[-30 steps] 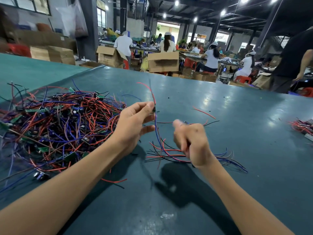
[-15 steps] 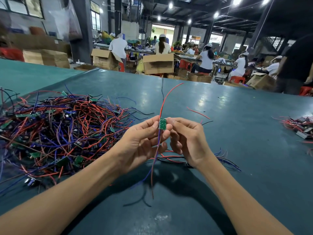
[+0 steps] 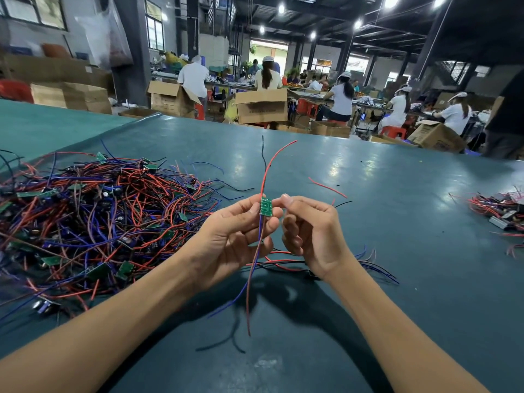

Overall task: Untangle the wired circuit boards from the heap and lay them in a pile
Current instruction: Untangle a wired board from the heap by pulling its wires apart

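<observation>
Circuit board: I see one small green circuit board (image 3: 266, 207) held upright in the air at centre, between the two hands and clear of the table.
Left hand: the left hand (image 3: 235, 239) is turned palm up. Its thumb and forefinger are closed on the board's left side and lower end.
Right hand: the right hand (image 3: 312, 234) has its fingers curled, with the forefinger tip against the board's upper right corner. From my view it seems to nip that edge with the thumb, though the contact is partly hidden.
Upper leads: a red lead (image 3: 272, 165) and a thin black lead (image 3: 263, 151) rise from the board's top edge. The red one bends off to the right.
Lower leads: a blue tail (image 3: 255, 268) and a red tail (image 3: 248, 302) drop from the bottom edge across the left palm. Their ends dangle free above the table.
Heap: the heap (image 3: 93, 217) of red, blue and black wires with green boards lies on the table just left of the left hand.
Pile: the pile (image 3: 374, 265) lies flat beneath and behind the hands. Its blue ends fan out to the right of the right wrist.
Table: the table (image 3: 368, 194) is dark teal and glossy.
Loose wire: a loose red wire (image 3: 327, 188) lies alone beyond the right hand.
Far bundle: a far bundle (image 3: 496, 205) of wired parts sits at the right edge, well apart from the hands.
Background: cardboard boxes (image 3: 261, 106) and seated workers (image 3: 341, 100) are beyond the table.
</observation>
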`<action>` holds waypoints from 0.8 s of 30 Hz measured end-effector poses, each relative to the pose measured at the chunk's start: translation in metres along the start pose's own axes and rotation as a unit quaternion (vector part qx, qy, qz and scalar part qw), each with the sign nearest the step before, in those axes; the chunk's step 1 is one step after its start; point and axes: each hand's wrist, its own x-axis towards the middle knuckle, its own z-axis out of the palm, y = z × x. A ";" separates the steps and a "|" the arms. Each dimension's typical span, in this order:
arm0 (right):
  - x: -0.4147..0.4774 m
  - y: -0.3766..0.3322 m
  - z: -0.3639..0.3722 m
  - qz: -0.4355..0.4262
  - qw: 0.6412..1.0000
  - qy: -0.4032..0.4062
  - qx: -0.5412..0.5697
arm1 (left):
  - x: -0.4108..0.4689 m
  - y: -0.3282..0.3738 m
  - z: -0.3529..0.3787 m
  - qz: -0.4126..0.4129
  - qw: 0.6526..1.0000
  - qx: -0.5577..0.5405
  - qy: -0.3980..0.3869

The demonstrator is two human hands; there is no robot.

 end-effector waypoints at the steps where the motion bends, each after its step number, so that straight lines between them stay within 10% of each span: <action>1: 0.000 0.000 0.000 0.001 1.000 0.002 0.001 | 0.000 0.000 -0.001 -0.001 1.000 0.003 0.002; 24: 0.000 -0.004 0.001 0.001 0.999 -0.004 0.032 | 0.000 -0.005 -0.005 0.004 1.000 0.018 0.016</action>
